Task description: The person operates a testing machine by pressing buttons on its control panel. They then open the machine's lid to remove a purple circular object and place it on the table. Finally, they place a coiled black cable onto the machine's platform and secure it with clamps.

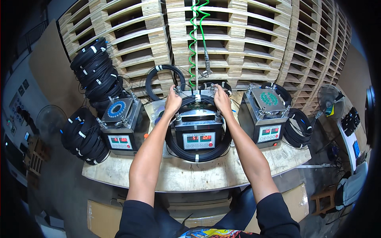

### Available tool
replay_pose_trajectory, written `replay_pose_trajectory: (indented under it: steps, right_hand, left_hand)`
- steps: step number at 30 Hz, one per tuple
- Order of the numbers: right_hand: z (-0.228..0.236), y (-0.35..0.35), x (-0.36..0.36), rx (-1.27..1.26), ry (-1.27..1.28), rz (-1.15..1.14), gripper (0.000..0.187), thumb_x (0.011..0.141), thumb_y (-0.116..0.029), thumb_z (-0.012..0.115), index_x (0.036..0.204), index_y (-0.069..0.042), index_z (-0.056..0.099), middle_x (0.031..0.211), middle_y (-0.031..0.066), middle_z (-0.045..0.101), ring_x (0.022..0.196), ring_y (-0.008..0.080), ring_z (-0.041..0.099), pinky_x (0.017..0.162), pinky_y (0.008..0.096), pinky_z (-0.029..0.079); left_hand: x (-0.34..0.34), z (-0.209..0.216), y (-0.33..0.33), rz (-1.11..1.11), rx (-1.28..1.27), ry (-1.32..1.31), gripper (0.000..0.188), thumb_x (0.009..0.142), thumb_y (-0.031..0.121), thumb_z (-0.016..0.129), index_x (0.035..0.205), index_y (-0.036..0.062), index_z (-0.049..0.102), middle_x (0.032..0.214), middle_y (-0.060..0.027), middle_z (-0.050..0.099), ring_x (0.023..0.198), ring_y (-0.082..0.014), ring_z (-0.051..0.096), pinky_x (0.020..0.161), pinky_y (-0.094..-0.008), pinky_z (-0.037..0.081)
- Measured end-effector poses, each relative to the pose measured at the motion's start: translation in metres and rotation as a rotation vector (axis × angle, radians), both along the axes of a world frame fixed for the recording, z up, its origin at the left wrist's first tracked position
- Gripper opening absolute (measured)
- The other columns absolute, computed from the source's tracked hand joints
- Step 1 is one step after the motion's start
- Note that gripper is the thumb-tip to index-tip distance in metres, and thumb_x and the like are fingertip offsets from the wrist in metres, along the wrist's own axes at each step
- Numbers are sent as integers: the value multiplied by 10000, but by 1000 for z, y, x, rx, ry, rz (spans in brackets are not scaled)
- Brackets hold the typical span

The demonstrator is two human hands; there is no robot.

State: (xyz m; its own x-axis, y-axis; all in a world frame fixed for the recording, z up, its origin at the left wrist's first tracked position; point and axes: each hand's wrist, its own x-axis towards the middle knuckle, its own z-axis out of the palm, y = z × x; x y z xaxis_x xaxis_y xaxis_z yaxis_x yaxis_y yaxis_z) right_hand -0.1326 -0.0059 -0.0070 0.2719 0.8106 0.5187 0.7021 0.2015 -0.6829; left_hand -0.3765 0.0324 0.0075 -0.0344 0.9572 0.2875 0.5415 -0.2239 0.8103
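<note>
In the middle of the bench stands a metal machine with a red digital display (198, 140). A large coil of black cable (170, 147), tied with white bands, loops around its front and over its top plate. My left hand (173, 103) is closed on a small metal clamp knob (178, 91) at the machine's back left corner. At the back right corner, my right hand (222, 101) is closed around a matching clamp knob (212, 87). My fingertips are partly hidden, and the cable covers much of the plate between my hands.
Similar machines stand left (121, 131) and right (268, 123), topped by a blue ring and green pieces. Black cable coils (95, 73) are stacked at left, with more coils (298, 127) at right. A green coiled hose (193, 43) hangs before wooden pallets (228, 51).
</note>
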Motion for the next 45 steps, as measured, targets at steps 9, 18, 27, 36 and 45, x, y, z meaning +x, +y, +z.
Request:
replay_pose_trajectory:
  steps: [9, 18, 27, 36, 45]
  right_hand:
    - [-8, 12, 3, -17, 24, 99, 398, 1007, -235, 401, 1355, -92, 535, 1230, 264, 639, 1153, 435, 600, 970, 497, 477]
    - [8, 27, 4, -310, 33, 185, 530, 987, -229, 466, 1498, -130, 366, 1334, 319, 566, 1269, 476, 525, 1051, 480, 436]
    - [8, 12, 8, -287, 109, 137, 564, 947, -262, 458, 1498, -159, 388, 1305, 346, 575, 1252, 487, 537, 1073, 491, 418]
    - [5, 13, 10, -224, 113, 171, 492, 1002, -296, 448, 1452, -97, 444, 1375, 266, 565, 1277, 459, 528, 1081, 467, 408]
    - [11, 8, 3, -337, 51, 71, 539, 1003, -448, 429, 1430, -125, 485, 1304, 274, 610, 1255, 453, 546, 1048, 495, 432]
  left_hand:
    - [-1, 7, -16, 63, 83, 209, 598, 874, 59, 451, 1470, 86, 400, 1333, -328, 546, 1261, -441, 544, 1049, -472, 425]
    - [-6, -5, 2, -21, 27, -5, 671, 863, 50, 450, 1518, 120, 324, 1227, -261, 595, 1109, -370, 612, 976, -428, 462]
    - [-5, -2, -5, 71, -87, -8, 596, 937, 263, 491, 1494, 108, 344, 1310, -309, 597, 1242, -466, 564, 1053, -487, 423]
    - [-9, 0, -4, 44, -181, -8, 616, 916, 315, 516, 1470, 71, 406, 1352, -283, 579, 1289, -407, 541, 1083, -442, 394]
    - [-14, -9, 8, -66, -203, -70, 665, 901, 266, 510, 1496, 3, 372, 1416, -303, 522, 1346, -409, 496, 1120, -424, 369]
